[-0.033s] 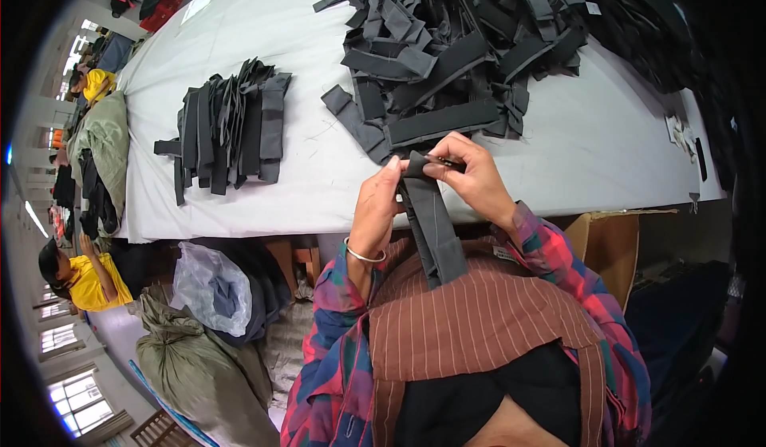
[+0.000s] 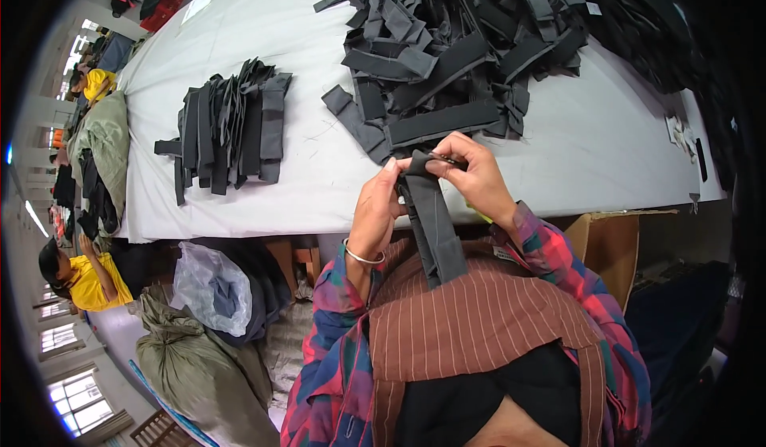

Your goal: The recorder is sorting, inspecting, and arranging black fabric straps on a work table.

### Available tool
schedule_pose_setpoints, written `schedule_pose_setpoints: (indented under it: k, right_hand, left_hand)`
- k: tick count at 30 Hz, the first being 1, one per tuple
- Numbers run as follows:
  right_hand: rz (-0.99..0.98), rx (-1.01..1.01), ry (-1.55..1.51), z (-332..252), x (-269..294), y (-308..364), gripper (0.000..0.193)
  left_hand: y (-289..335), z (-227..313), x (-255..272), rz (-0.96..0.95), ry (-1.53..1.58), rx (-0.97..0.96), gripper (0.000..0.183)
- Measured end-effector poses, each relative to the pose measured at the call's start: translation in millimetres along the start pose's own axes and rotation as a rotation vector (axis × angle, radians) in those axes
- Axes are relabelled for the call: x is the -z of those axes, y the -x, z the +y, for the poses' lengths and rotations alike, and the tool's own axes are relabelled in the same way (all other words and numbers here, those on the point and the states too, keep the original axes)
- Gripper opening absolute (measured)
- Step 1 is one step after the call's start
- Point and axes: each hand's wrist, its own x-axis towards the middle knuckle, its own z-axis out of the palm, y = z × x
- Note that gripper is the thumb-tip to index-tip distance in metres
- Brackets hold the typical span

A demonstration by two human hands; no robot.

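My left hand (image 2: 373, 211) pinches the upper end of a dark grey fabric strip (image 2: 435, 223) near the table's front edge. From there the strip hangs down in front of the brown striped apron (image 2: 471, 319). My right hand (image 2: 481, 179) is closed at the same end, thumb and fingers pressed on the folded cloth. A slim black item pokes out between its fingers, too covered to name. Just beyond both hands lies a big jumbled pile of similar strips (image 2: 443, 120). Farther left, a neater stack of strips (image 2: 231, 128) rests on the white table.
The white-covered table (image 2: 319, 199) runs across in front of me. Below its edge stand a cardboard box (image 2: 610, 247) on the right and a clear plastic bag (image 2: 211, 287) and a tied green sack (image 2: 191, 359) on the left. A person in yellow (image 2: 96, 283) is at far left.
My fingers have shifted slightly at the strip's top end, and its fold sits a little differently. A bit of yellow-green now shows beneath my right wrist.
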Motion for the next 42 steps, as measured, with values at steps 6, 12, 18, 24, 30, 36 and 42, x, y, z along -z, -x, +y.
schedule_pose_setpoints:
  k: [6,12,18,24,30,36,42]
  right_hand:
    - [-0.019,-0.093,-0.174,2.4,-4.0,2.4,0.009]
    - [-0.036,-0.045,-0.072,-6.3,-5.6,4.7,0.008]
    - [0.046,0.21,0.179,-26.8,-0.7,18.7,0.014]
    - [-0.032,0.316,0.416,-42.2,-15.5,27.6,0.022]
    - [-0.109,0.267,0.515,-35.4,-17.9,37.2,0.015]
    - [-0.049,0.078,0.141,-29.7,-0.4,39.5,0.016]
    - [0.018,0.25,0.442,-44.7,15.3,37.6,0.022]
  left_hand:
    - [-1.1,-4.5,20.3,-0.168,0.091,0.013,0.03]
    - [-9.6,-0.5,29.8,-0.217,0.077,0.088,0.013]
    - [-8.4,-2.3,29.1,-0.142,0.036,0.055,0.011]
    - [-14.6,-2.2,19.7,-0.128,-0.067,0.031,0.011]
    - [-16.0,-3.8,22.5,-0.147,-0.067,0.088,0.011]
    - [-13.0,0.2,20.9,-0.131,-0.089,0.13,0.013]
    - [-11.8,-4.3,19.1,-0.097,-0.082,0.099,0.014]
